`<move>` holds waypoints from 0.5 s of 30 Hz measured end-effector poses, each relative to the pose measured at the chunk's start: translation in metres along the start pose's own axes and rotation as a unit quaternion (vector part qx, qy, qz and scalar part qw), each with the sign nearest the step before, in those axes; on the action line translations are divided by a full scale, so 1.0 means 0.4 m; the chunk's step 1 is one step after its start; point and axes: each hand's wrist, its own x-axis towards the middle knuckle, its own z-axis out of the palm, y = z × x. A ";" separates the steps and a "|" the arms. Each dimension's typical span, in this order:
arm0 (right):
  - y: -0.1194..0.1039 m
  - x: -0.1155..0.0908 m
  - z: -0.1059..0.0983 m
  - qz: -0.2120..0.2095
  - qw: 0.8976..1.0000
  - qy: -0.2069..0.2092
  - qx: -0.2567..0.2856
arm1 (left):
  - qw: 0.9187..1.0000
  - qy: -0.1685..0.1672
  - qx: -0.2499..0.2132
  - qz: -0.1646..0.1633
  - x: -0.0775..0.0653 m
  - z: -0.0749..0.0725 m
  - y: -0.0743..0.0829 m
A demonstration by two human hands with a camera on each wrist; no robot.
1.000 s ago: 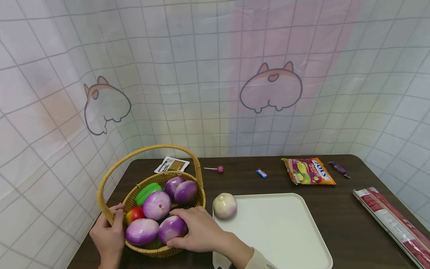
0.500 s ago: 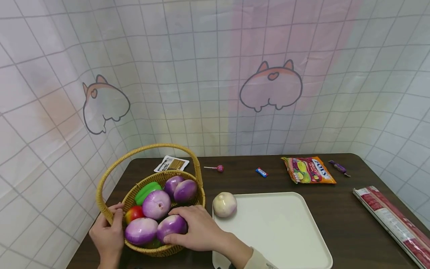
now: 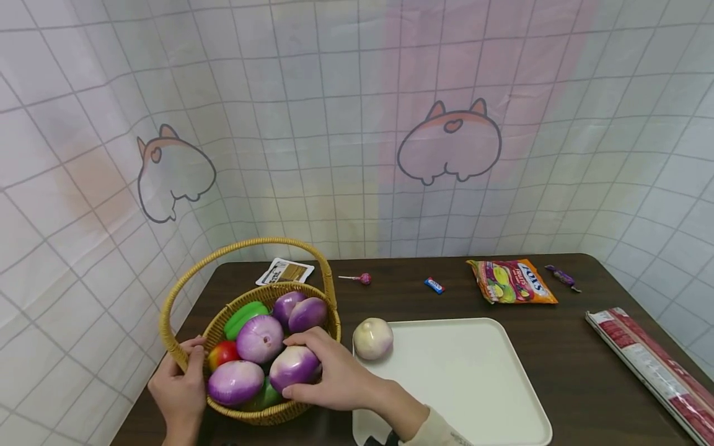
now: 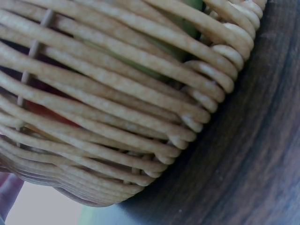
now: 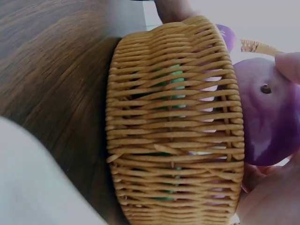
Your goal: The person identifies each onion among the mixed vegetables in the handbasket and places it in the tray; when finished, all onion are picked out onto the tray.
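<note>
A yellow wicker basket (image 3: 268, 418) with an arched handle stands at the left of the table. My left hand (image 3: 181, 384) grips its left side by the foot of the handle. With thumb and fingers my right hand (image 3: 346, 378) holds a purple onion (image 3: 292, 368) at the basket's right front rim. In the right wrist view that purple onion (image 5: 267, 117) shows just above the woven wall. Other purple onions (image 3: 261, 339), a green pepper-like vegetable (image 3: 245, 319) and a red-yellow round fruit (image 3: 224, 355) lie inside. In the left wrist view the basket weave (image 4: 117, 93) fills most of the picture.
A white tray (image 3: 457, 378) lies right of the basket, with a whitish round bulb (image 3: 372, 339) at its back left corner. Behind are a flat packet (image 3: 286, 272), a lollipop (image 3: 365, 279), a small candy (image 3: 434, 285), a candy bag (image 3: 512, 282) and a purple-wrapped sweet (image 3: 563, 277). A long red-white package (image 3: 649, 368) lies right.
My right hand has lifted the purple onion slightly and moved it right, which uncovers a green thing beneath. My left hand and the basket have stayed put.
</note>
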 end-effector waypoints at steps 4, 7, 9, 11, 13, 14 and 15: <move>0.003 -0.013 -0.010 -0.024 0.999 0.024 0.018 | 1.000 0.000 -0.004 0.001 0.000 0.004 -0.004; 0.002 -0.023 -0.018 -0.031 0.998 0.040 0.041 | 1.000 0.001 -0.002 -0.001 0.000 0.003 -0.004; 0.001 -0.030 -0.026 -0.027 0.997 0.049 0.060 | 1.000 0.001 -0.002 -0.003 0.000 0.003 -0.005; 0.000 -0.037 -0.036 -0.025 0.995 0.057 0.075 | 1.000 0.000 -0.003 -0.005 -0.001 0.001 -0.004; -0.002 -0.046 -0.046 -0.018 0.994 0.063 0.088 | 1.000 0.001 -0.003 -0.006 -0.001 0.000 -0.003; -0.002 -0.050 -0.051 -0.017 0.993 0.064 0.093 | 1.000 0.001 -0.003 -0.006 -0.001 0.000 -0.003; -0.001 -0.054 -0.055 -0.015 0.993 0.066 0.099 | 1.000 0.001 -0.003 -0.006 0.000 0.000 -0.003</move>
